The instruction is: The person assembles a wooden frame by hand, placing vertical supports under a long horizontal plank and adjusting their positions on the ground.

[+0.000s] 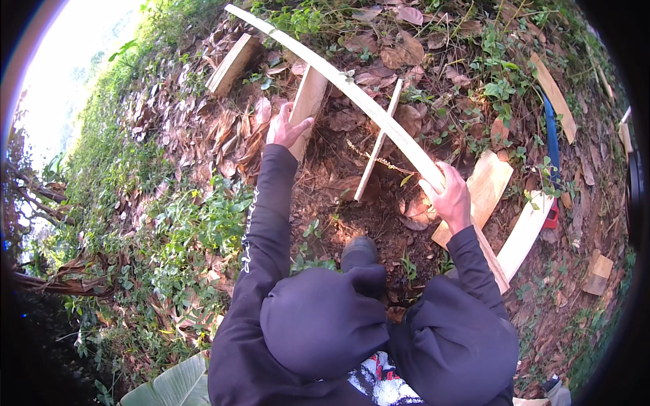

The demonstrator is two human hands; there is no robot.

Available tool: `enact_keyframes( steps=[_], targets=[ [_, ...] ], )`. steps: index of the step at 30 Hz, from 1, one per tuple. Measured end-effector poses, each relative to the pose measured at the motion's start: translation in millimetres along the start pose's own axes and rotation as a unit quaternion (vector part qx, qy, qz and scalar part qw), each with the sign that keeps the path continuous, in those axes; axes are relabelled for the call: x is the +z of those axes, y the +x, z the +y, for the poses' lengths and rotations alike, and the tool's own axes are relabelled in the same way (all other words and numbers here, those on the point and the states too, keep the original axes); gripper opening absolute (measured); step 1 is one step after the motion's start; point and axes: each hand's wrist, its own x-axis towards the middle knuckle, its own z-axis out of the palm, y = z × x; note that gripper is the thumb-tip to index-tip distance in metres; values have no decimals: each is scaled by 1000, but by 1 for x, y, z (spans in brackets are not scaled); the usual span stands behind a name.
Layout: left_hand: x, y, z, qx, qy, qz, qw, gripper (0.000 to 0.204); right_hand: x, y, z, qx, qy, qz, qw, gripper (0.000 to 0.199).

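A long pale wooden plank [352, 95] runs from the upper left down to the lower right, across two upright boards. My right hand [448, 196] is closed around the plank near its lower part. My left hand [288, 128] rests on the top of a wide upright board [308, 101], fingers gripping its edge. A narrower upright slat [379, 145] stands between my hands, under the plank. My dark shoe [359, 252] is planted on the bare soil below.
Loose boards lie around: one at the upper left [233, 62], one at the far right [555, 98], short pale pieces [525, 233] at the right. A blue strip [552, 139] lies near them. Dry leaves and green weeds cover the sloping ground.
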Motion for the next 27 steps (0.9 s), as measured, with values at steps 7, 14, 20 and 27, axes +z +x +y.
enact_keyframes(
  steps=[7,14,20,27],
  targets=[
    [-2,-2,-26,113,-22,71,991,61,-2,6,4,7,35,-23,999,50],
    [15,-10,-2,93,-25,67,993,59,-2,4,6,-2,10,-28,1000,45],
    [23,-12,-5,100,-24,82,991,57,-2,1,8,-8,-8,-24,1000,45],
    [29,-13,-11,147,-5,119,982,53,-10,3,-5,11,-12,-57,998,50]
  ],
)
